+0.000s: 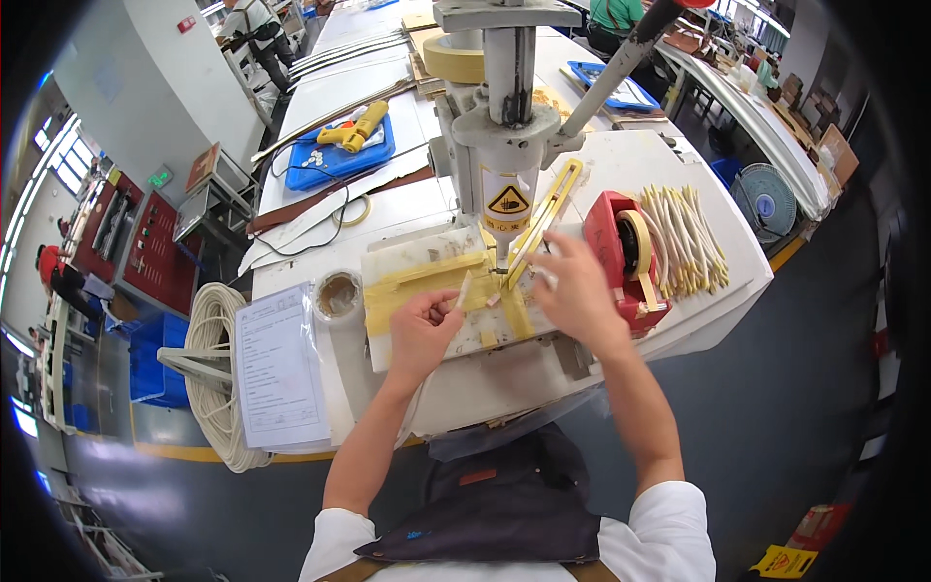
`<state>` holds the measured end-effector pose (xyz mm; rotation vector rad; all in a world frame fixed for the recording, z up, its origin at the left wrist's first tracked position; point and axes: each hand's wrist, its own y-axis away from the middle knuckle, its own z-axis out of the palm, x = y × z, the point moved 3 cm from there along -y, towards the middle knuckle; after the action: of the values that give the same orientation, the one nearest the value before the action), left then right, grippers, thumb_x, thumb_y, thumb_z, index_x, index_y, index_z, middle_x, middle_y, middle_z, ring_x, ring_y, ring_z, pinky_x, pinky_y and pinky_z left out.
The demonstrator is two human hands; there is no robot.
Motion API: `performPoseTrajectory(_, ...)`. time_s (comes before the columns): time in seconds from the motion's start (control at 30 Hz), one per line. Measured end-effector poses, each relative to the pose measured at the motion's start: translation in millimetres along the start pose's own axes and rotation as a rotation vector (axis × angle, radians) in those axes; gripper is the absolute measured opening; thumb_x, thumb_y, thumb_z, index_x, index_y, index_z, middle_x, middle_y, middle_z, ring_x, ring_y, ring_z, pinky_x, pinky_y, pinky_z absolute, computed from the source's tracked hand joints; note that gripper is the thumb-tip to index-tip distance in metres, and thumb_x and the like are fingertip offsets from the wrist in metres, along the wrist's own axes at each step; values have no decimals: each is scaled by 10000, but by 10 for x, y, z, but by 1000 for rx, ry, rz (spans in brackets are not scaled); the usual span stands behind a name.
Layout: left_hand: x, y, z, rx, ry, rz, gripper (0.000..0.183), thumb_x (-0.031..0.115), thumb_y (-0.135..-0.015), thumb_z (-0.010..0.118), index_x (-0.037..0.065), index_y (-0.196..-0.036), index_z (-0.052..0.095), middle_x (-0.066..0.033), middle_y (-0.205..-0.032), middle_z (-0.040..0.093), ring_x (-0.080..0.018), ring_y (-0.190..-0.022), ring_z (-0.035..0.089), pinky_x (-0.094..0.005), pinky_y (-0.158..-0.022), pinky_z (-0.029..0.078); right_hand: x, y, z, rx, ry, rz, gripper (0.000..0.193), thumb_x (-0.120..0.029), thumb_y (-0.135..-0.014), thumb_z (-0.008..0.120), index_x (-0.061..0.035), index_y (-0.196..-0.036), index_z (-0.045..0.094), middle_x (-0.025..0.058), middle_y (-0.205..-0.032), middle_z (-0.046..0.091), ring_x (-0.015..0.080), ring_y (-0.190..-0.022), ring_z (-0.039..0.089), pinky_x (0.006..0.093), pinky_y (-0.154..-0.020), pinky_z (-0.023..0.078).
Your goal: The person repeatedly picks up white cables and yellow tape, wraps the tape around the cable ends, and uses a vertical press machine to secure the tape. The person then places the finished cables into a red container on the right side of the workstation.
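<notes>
The left hand pinches a white cord, best held straight, while the blurry right hand, fingers spread, should mind the press at its left.

The right hand is blurred; the press is cut off above. Print on the sheet at the tabletop's near-left corner cannot be read.
</notes>
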<state>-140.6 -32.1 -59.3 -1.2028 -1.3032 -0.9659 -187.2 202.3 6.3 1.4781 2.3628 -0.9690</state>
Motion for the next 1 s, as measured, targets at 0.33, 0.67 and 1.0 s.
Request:
performPoseTrajectory(0.33, 4, 33, -44, -36, -16, 10, 251, -12, -860, 729, -63, -1105, 709, 24, -805, 601, -25, -674, 522, -181, -588, 457, 97, -147, 471, -118, 39, -75, 258, -38, -751, 658, -20, -984, 768, 194, -1446, 543, 382, -1386, 471, 476, -1089, 443)
performPoseTrajectory(0.67, 15, 19, -56, -46, 109, -5, 284, -26, -882, 722, -65, -1160, 682, -14, -813, 631, -49, -665, 585, -197, -589, 491, 72, 23, 232, 59, -174, -244, 203, -8, -741, 776, -50, -940, 759, 98, -1077, 751, 300, -1128, 675, 414, -956, 539)
performPoseTrajectory(1.0, 61, 108, -135, -37, 302, -107, 271, -18, -895, 736, -82, -1148, 664, -71, -860, 680, -103, -686, 629, -241, -629, 540, -435, 702, -1254, 694, -348, -269, 214, 72, -759, 845, -17, -917, 731, 120, -971, 745, 179, -806, 714, 282, -687, 568)
